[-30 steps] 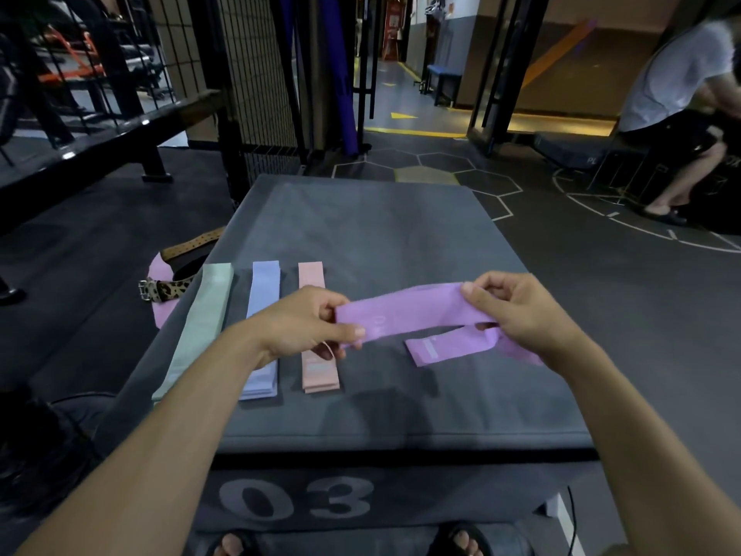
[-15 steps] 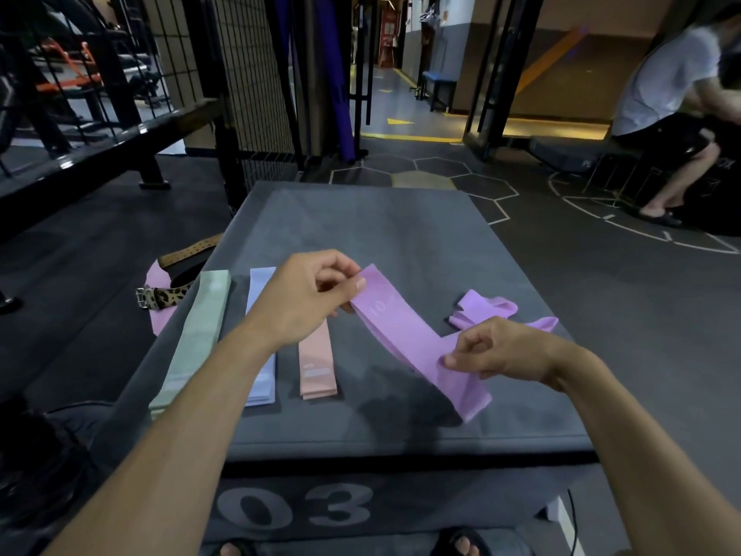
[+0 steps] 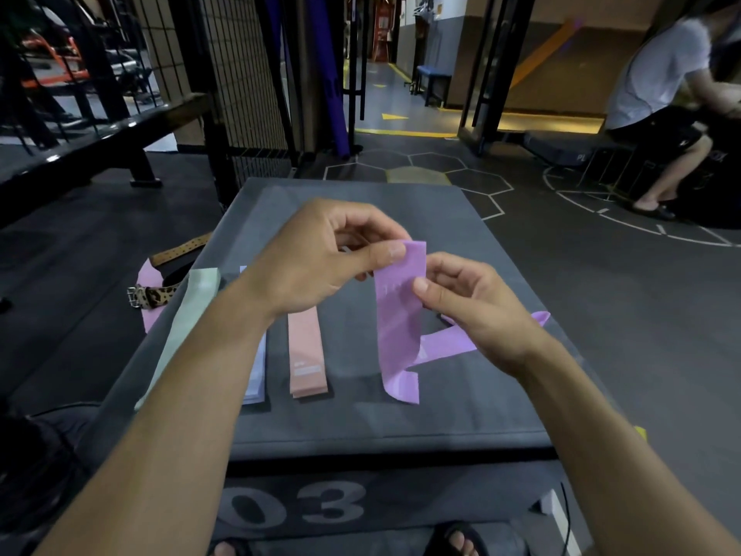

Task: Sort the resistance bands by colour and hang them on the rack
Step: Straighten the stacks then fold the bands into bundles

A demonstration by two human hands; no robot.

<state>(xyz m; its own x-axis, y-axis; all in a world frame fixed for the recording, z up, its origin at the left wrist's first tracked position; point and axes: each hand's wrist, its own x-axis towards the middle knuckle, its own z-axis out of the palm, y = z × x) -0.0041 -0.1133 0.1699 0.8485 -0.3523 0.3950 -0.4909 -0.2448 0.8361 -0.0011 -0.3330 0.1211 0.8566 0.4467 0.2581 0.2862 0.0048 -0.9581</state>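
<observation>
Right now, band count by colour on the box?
Green band: 1
Blue band: 1, mostly hidden by the left arm
Pink band: 1
Purple: 2, the held purple band pinched by left hand and right hand, plus the loose purple band
Total: 5

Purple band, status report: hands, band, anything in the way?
Left hand and right hand pinch purple band upright. Second purple band behind it. Nothing blocking.

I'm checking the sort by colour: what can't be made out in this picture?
- Blue band: head view, mostly hidden under the left forearm.
- Second purple band: partly behind the right hand and the held purple band.
- Held band's print: blurred.
- Hanging rack: cannot tell.
</observation>
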